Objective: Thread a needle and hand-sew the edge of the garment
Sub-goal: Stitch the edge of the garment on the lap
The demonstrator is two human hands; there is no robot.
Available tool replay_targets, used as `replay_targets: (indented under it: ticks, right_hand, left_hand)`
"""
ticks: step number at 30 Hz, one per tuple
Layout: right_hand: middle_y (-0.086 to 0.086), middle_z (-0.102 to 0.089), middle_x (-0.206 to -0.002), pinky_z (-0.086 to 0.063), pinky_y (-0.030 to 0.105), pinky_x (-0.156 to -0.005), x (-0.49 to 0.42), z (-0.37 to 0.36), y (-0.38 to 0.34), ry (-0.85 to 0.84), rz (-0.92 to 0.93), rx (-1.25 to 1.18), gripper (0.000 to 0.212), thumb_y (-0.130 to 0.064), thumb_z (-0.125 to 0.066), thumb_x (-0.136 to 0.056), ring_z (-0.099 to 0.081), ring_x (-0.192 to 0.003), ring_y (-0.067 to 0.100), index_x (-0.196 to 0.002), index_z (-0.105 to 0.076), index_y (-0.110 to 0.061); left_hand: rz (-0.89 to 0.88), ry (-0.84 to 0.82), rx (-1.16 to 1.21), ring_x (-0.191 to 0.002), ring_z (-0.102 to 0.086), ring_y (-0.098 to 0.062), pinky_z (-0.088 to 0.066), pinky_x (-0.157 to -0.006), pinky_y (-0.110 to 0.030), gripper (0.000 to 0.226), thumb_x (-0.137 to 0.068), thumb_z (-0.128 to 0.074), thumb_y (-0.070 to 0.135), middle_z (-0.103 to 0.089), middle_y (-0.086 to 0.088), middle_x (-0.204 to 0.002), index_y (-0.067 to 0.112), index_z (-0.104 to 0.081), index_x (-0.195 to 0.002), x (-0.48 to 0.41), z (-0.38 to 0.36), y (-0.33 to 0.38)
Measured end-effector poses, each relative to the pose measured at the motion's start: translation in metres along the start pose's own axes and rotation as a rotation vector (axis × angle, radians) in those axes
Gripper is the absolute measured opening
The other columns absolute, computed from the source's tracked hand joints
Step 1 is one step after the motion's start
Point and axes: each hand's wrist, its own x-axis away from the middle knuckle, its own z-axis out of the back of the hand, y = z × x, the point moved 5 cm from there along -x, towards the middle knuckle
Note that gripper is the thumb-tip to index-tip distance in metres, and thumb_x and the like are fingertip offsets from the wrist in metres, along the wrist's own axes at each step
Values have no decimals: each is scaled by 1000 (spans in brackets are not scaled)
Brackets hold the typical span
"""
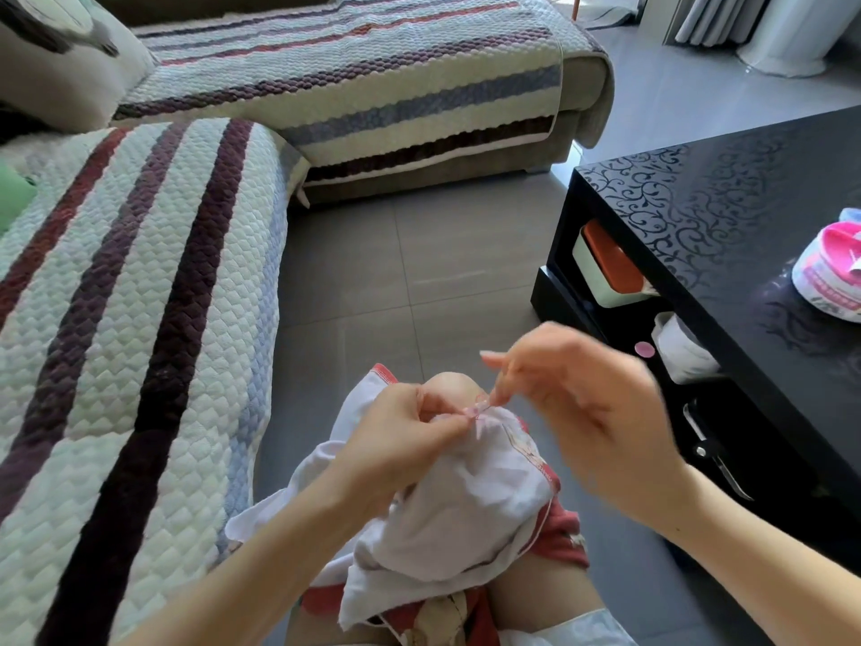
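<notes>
We judge the sewing itself to be in hand, not the threading: both hands meet at one spot on the edge of the garment [466,496], low in the view at about 6 o'clock, where the white cloth with red trim drapes over a bare knee [449,384]. Our left hand [410,431] grasps a gathered fold of that edge, the cloth pinched between thumb and curled fingers. Our right hand [582,407] reaches the fold from its 3 o'clock side, blurred, thumb and a finger drawn together right at the cloth, forefinger sticking out toward 10 o'clock; we cannot tell whether it pinches anything, since needle and thread are too fine and smeared to make out.

The garment's long axis runs from about 7 o'clock, by our lap, up to 1 o'clock, and the worked edge points away from us toward 12 o'clock, bunched to a peak at the left hand's pinch. Which way the needle points we cannot say.

The next move, as we read it, calls for a firm hold on the fold and a short, steady draw by the right hand, kept close to the hem.

A dark patterned table [745,216] stands at 3 o'clock with a pink-and-white container [827,277] on it; the striped sofa [140,319] fills 9 to 12 o'clock
</notes>
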Motion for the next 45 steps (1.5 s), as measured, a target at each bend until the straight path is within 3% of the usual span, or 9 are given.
replay_targets:
  ticks: [3, 6, 12, 15, 20, 25, 32, 39, 45]
  right_hand:
    - [10, -57, -66, -54, 33, -55, -20, 9, 6, -11, -307, -467, 8, -15, -60, -86, -61, -53, 23, -82, -56, -9]
    - [5, -44, -53, -19, 19, -41, -13, 20, 59, -93, -762, -625, 12, -15, -59, -80, -34, -38, 12, -83, -47, -13]
    - [0, -45, -61, -28, 18, -37, -23, 127, 187, 388, -903, 144, 25, -3, -42, -97, -43, -51, 17, -78, -49, -18]
    - [11, -62, -96, -42, 32, -73, -8, 170, 201, 682, -1035, 661, 17, -15, -39, -96, -57, -93, 34, -97, -56, -13]
    - [-11, -50, -56, -33, 27, -58, -27, 61, 144, 46, -624, 377, 5, -23, -66, -88, -43, -55, 8, -84, -69, -24]
    - [-17, -47, -51, -26, 15, -52, 3, -10, 76, -408, -411, 103, 11, -25, -69, -84, -30, -52, 8, -87, -74, -16]
    - [-7, -60, -63, -30, 11, -56, 13, -20, 81, -458, -239, 383, 13, -33, -65, -82, -39, -55, 7, -83, -73, -24]
    - [2, -67, -73, -47, 32, -55, -19, 26, 104, -39, -58, 833, 18, -18, -49, -84, -63, -64, 27, -78, -64, -11]
    - [21, -67, -104, -44, 35, -76, -20, 134, 209, 275, -1029, 1145, 22, -7, -56, -85, -62, -98, 40, -104, -63, -1]
  left_hand:
    - [68, -41, 41, -70, -52, -20, -37, -67, -38, 34, -61, -71, 43, -63, -11, -75, 13, -77, -74, 5, 0, -7]
    - [98, -105, 93, -72, -60, -9, -43, -70, -31, 19, -67, -77, 31, -70, -3, -77, 15, -79, -78, 7, 9, -2]
    - [124, -161, 73, -76, -58, -17, -44, -72, -32, 18, -68, -76, 23, -67, -10, -79, 11, -79, -81, 12, 22, -5]
    - [127, -144, 135, -71, -59, -11, -47, -64, -18, 18, -65, -72, 17, -69, -6, -75, 7, -77, -78, 12, 21, -9]
    - [124, -134, 132, -70, -62, -8, -49, -65, -15, 21, -63, -66, 18, -72, -6, -78, 12, -79, -78, 9, 23, -10]
    - [121, -164, 134, -75, -64, -12, -50, -68, -18, 22, -66, -68, 16, -73, -15, -87, 7, -78, -83, 10, 21, -9]
    - [116, -140, 117, -74, -65, -8, -50, -68, -15, 12, -82, -70, 1, -74, -10, -83, 8, -79, -83, 11, 21, -6]
    - [161, -151, 157, -67, -63, -8, -50, -62, -15, 6, -76, -76, 6, -71, -8, -77, 5, -78, -82, 13, 22, -11]
    - [175, -181, 122, -73, -65, -10, -50, -67, -18, 24, -65, -70, 23, -74, -9, -82, 11, -79, -84, 18, 22, -14]
